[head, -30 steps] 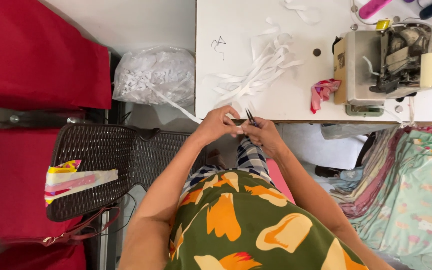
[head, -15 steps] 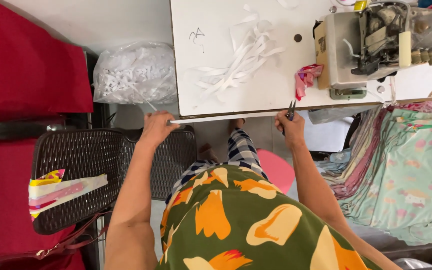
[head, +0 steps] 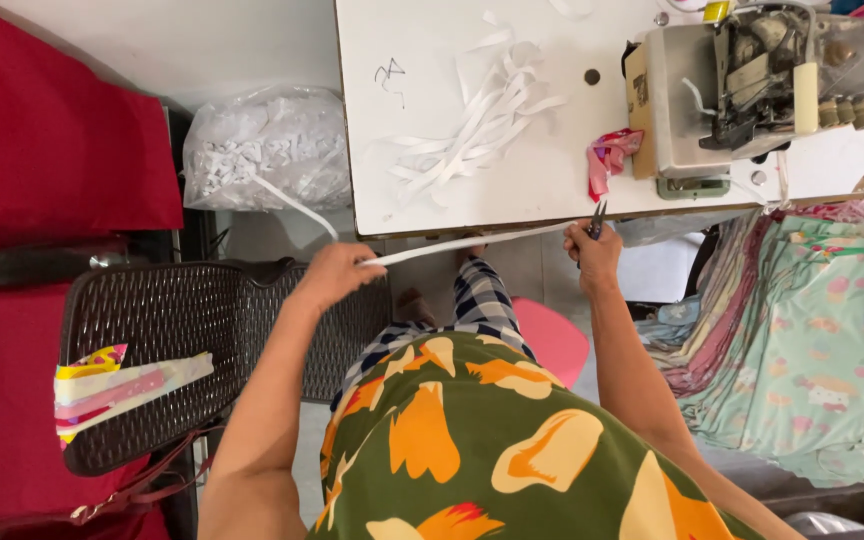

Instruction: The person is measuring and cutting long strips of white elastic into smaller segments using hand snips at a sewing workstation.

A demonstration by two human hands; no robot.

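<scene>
Elastic strip (head: pixel 472 243), stretched taut along the front edge of the surface (head: pixel 432 120), looks light, soft and limp, best pinched near its ends, where left hand (head: pixel 337 277) fingers clench one end and right hand (head: pixel 592 252) grips the other plus snips (head: pixel 598 216).

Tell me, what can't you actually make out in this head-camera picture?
- Small snips: mostly covered by the right hand; blades too small to tell open or closed.
- White strip: its end disappears inside the left hand.
- Sewing machine: cut off by the top edge.
- Person's legs: hidden by the patterned shirt.
</scene>
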